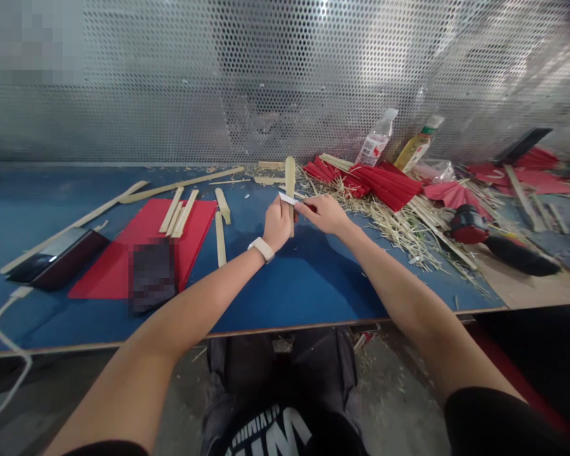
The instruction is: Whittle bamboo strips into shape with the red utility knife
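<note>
My left hand (278, 223) is closed round the lower part of a flat bamboo strip (290, 174), which points away from me with its rounded end up. Across the strip lies a small white flat piece (287, 199); whether it is paper, tape or a blade cannot be made out. My right hand (323, 214) is closed, its thumb and fingers pinching at the right end of the white piece, close against the bamboo. The fingers partly hide the lower end of the strip.
On the left are a red sheet (118, 266) with several short bamboo pieces (183, 215), a dark phone-like device (59, 256) and long bamboo strips (83, 218). On the right lie shavings (384, 221), folded red paper (389, 185), two bottles (377, 139) and a red-black tool (469, 225). A perforated metal wall (266, 76) stands behind.
</note>
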`<state>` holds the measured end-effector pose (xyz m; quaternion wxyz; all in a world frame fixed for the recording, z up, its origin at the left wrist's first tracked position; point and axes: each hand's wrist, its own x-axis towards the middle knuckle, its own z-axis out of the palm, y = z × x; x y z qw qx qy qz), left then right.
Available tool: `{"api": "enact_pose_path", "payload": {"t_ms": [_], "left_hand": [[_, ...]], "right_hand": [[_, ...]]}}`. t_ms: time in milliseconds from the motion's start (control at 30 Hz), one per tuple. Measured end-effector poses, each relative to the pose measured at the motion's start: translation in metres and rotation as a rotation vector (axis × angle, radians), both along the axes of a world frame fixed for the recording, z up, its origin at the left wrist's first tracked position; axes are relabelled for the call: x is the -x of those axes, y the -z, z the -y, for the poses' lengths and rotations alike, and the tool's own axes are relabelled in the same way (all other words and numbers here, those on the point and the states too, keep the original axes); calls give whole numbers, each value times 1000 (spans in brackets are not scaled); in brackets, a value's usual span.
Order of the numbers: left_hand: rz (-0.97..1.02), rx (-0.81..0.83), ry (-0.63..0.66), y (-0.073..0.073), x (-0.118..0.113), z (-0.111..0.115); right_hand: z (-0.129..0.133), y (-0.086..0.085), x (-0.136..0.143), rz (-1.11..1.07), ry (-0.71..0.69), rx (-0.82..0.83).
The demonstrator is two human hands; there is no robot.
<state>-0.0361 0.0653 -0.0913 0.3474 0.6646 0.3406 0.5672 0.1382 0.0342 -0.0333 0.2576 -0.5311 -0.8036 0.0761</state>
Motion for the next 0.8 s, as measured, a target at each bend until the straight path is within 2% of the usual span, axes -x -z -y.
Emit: {"api": "enact_pose_path", "payload": {"t_ms": [267,800], "left_hand": [[-40,26,-30,-8,1,6],[-52,-15,28,-21,1,14]], "right_hand": [[-2,3,2,-2,33,-21],[-2,-2,-3,4,140,-75]]}}
